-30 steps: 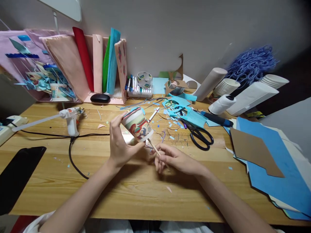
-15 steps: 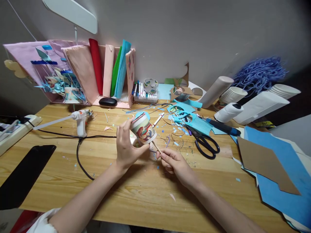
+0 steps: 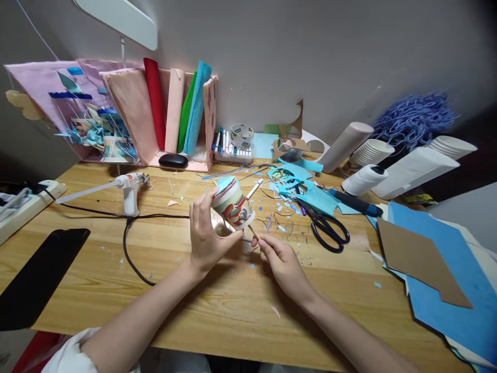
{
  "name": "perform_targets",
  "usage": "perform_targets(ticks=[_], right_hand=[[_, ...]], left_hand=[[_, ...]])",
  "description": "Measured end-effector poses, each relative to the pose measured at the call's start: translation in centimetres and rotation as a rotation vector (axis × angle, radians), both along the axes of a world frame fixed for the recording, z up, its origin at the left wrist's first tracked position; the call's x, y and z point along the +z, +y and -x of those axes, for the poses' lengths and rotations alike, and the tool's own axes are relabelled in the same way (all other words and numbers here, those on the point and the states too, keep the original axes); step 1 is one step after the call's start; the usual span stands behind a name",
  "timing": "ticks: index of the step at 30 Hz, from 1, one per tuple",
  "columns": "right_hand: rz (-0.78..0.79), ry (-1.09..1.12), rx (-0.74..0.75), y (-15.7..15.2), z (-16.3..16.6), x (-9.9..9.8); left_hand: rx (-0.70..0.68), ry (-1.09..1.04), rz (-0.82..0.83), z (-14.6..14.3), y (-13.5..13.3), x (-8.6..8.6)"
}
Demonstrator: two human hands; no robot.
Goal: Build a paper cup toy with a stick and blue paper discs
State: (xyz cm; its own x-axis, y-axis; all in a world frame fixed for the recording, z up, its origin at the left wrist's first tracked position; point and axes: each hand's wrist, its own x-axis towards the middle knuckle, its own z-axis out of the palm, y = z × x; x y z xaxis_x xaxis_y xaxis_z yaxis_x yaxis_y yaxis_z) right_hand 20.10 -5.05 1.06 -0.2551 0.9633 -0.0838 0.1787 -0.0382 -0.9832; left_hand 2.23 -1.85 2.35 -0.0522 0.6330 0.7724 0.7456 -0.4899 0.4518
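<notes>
A printed paper cup (image 3: 233,205) is held tilted above the table by my left hand (image 3: 202,238), with the fingers behind its side and the thumb under its lower rim. Light blue paper (image 3: 225,184) covers the cup's raised end. My right hand (image 3: 282,259) pinches a thin wooden stick (image 3: 254,232) between thumb and fingers. The stick runs up to the cup's lower, white-rimmed end; its far tip is hidden. Just behind the cup, a white marker (image 3: 254,189) lies on the table.
A glue gun (image 3: 131,194) with its black cord stands at left, near a phone-like black slab (image 3: 42,280). Black-handled scissors (image 3: 330,230) lie among blue felt scraps (image 3: 314,194) at right. Cardboard (image 3: 421,259) and blue sheets (image 3: 438,321) cover the right side.
The cup and both hands have shifted slightly to the right in view. Slightly less of the stick shows between my right hand and the cup. Both grips stay the same.
</notes>
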Motion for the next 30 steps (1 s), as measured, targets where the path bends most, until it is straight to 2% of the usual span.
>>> perform_targets(ticks=[4,6,10,14,16,18,23,25,27,30], right_hand=[[0.372,0.381,0.209,0.8,-0.4,0.0],[0.507,0.545,0.303,1.1,-0.7,0.0],[0.679,0.720,0.406,1.3,-1.2,0.0],[0.765,0.777,0.466,1.2,-1.2,0.0],[0.726,0.741,0.440,1.0,-0.9,0.1],[0.598,0.626,0.354,0.7,-0.6,0.3],[0.018,0.053,0.028,-0.3,0.1,0.4],[-0.138,-0.086,-0.051,-0.7,0.3,0.4],[-0.128,-0.084,-0.047,-0.8,0.3,0.5],[0.121,0.143,0.064,-0.4,0.2,0.8]], left_hand=[[-0.033,-0.009,0.005,0.2,0.1,0.0],[-0.043,-0.018,0.002,0.2,0.1,0.1],[-0.059,-0.026,-0.008,0.3,0.1,0.1],[-0.132,-0.100,-0.005,0.4,0.2,-0.2],[-0.160,-0.143,-0.007,0.4,0.3,-0.3],[-0.150,-0.147,-0.015,0.3,0.3,-0.3],[-0.070,-0.073,-0.039,-0.3,-0.3,0.0],[-0.062,-0.061,-0.048,-0.5,-0.4,0.0],[-0.066,-0.046,-0.048,-0.5,-0.4,0.0],[-0.075,-0.036,-0.035,-0.2,-0.1,-0.1]])
